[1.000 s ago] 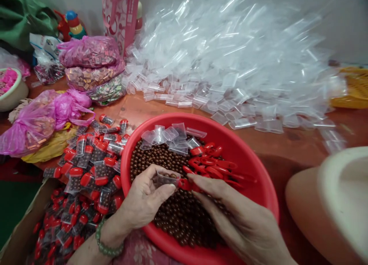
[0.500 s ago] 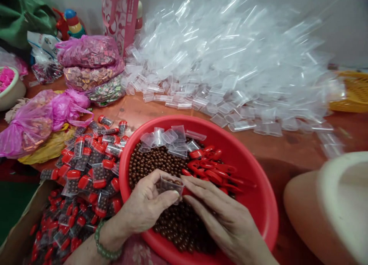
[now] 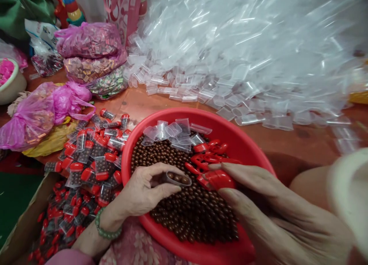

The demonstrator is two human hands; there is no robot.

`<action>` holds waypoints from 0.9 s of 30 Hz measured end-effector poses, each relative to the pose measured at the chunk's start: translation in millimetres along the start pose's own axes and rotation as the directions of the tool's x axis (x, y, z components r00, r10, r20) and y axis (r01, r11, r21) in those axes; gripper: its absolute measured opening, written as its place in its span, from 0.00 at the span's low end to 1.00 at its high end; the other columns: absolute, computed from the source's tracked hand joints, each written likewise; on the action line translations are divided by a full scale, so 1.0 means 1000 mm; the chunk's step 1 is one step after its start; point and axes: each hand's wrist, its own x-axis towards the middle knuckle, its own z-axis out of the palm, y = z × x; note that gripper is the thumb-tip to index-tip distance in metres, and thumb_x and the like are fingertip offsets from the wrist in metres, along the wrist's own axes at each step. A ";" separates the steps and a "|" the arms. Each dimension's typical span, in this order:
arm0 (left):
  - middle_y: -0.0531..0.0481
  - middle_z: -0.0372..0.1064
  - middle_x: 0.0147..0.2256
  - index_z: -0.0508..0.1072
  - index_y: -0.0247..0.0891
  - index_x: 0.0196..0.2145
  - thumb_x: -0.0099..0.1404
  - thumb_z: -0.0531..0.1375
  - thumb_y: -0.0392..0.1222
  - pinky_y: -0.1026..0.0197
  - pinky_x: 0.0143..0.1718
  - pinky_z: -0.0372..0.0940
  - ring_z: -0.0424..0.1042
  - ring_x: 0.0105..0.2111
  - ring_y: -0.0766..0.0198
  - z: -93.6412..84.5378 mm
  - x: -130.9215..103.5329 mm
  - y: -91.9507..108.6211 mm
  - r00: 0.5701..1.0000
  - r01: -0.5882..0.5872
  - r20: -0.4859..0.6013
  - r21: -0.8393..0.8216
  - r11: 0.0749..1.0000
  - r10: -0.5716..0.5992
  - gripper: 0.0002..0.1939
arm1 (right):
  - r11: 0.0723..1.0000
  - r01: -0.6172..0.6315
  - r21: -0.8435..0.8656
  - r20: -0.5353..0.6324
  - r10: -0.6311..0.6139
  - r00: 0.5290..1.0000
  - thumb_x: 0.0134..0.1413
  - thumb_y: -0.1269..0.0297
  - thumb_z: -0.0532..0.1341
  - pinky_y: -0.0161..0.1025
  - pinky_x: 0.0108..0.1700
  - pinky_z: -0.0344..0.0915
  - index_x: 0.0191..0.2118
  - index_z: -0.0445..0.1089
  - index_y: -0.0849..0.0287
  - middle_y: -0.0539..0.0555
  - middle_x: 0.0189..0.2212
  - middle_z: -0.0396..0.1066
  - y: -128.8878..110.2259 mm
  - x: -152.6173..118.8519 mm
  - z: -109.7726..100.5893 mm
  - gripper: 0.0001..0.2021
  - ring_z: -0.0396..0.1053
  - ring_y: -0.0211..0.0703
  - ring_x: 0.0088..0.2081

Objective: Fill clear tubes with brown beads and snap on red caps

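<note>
My left hand [image 3: 146, 190], with a green bead bracelet at its wrist, pinches a clear flat plastic tube [image 3: 178, 178]. Brown round balls show inside the tube's open mouth, which faces right. To the right, my right hand [image 3: 276, 207] holds a red plastic cap [image 3: 217, 179] between thumb and fingers, apart from the tube. Both hands are over a red basin [image 3: 244, 136] that holds a heap of brown balls [image 3: 198, 215]. Several empty clear tubes [image 3: 182, 129] lie on the balls at the far side. More red caps [image 3: 202, 157] lie beside them, partly behind my right fingers.
Filled, red-capped tubes [image 3: 100, 167] pile up left of the basin, with more in a box below. Behind it rises a large heap of clear tubes [image 3: 230, 58]. Pink bags [image 3: 89, 41] stand at the back left. A pale container [image 3: 349, 188] is at the right.
My right hand has drawn away to the right from the tube, with the red cap in its fingers. The tube in my left hand has tilted, and its mouth now shows. The view has shifted slightly.
</note>
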 end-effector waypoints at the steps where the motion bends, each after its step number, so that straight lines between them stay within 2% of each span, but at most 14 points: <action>1: 0.49 0.76 0.38 0.78 0.37 0.42 0.61 0.64 0.37 0.64 0.40 0.66 0.73 0.37 0.65 0.000 0.000 0.000 1.000 0.017 0.002 -0.059 0.998 -0.017 0.10 | 1.000 0.011 -0.005 -0.003 -0.011 1.000 0.56 0.68 0.64 0.53 0.46 0.75 0.50 0.73 0.38 0.49 0.41 0.77 0.000 0.000 0.000 0.18 0.75 0.51 0.42; 4: 0.49 0.77 0.40 0.79 0.38 0.42 0.60 0.65 0.37 0.63 0.44 0.67 0.74 0.39 0.64 0.001 0.001 -0.002 1.000 0.028 -0.001 -0.176 0.984 -0.029 0.10 | 1.000 -0.005 -0.018 -0.006 0.005 1.000 0.55 0.68 0.65 0.56 0.48 0.74 0.49 0.74 0.37 0.48 0.41 0.78 -0.001 0.002 -0.001 0.18 0.76 0.52 0.40; 8: 0.49 0.78 0.40 0.79 0.39 0.42 0.61 0.64 0.35 0.63 0.45 0.67 0.74 0.40 0.64 0.001 0.002 -0.003 1.000 0.016 -0.012 -0.166 0.986 -0.019 0.10 | 0.998 -0.055 -0.023 -0.045 0.054 0.998 0.56 0.66 0.65 0.59 0.49 0.73 0.47 0.75 0.37 0.49 0.40 0.78 -0.003 0.005 -0.001 0.16 0.75 0.55 0.41; 13: 0.49 0.75 0.38 0.79 0.37 0.41 0.59 0.65 0.35 0.63 0.42 0.65 0.72 0.37 0.65 0.001 0.002 -0.003 1.000 -0.005 -0.014 -0.137 0.991 0.003 0.11 | 0.996 0.084 0.018 0.051 -0.085 0.995 0.56 0.70 0.65 0.50 0.41 0.77 0.50 0.73 0.39 0.49 0.39 0.78 -0.009 0.012 0.005 0.19 0.76 0.50 0.38; 19: 0.49 0.72 0.37 0.79 0.36 0.41 0.59 0.64 0.33 0.61 0.44 0.62 0.69 0.39 0.64 0.000 0.005 -0.007 0.997 -0.081 -0.023 -0.149 0.986 0.078 0.11 | 0.949 0.313 -0.026 0.191 -0.303 0.934 0.51 0.81 0.65 0.39 0.38 0.77 0.53 0.72 0.48 0.51 0.41 0.77 -0.015 0.024 0.012 0.26 0.76 0.43 0.37; 23: 0.51 0.71 0.35 0.79 0.36 0.38 0.59 0.63 0.31 0.63 0.44 0.61 0.68 0.38 0.66 -0.001 0.007 -0.006 0.996 -0.085 -0.024 -0.206 0.975 0.082 0.09 | 0.931 0.361 -0.046 0.257 -0.338 0.905 0.52 0.81 0.64 0.36 0.39 0.76 0.52 0.72 0.53 0.51 0.39 0.77 -0.014 0.024 0.018 0.23 0.76 0.40 0.38; 27: 0.52 0.71 0.34 0.79 0.36 0.37 0.58 0.64 0.31 0.65 0.43 0.62 0.67 0.37 0.68 0.002 0.006 -0.006 0.999 -0.023 -0.034 -0.315 0.949 0.013 0.08 | 0.921 0.382 -0.077 0.228 -0.357 0.906 0.51 0.82 0.65 0.34 0.41 0.75 0.49 0.73 0.56 0.52 0.40 0.76 -0.007 0.020 0.024 0.20 0.75 0.38 0.38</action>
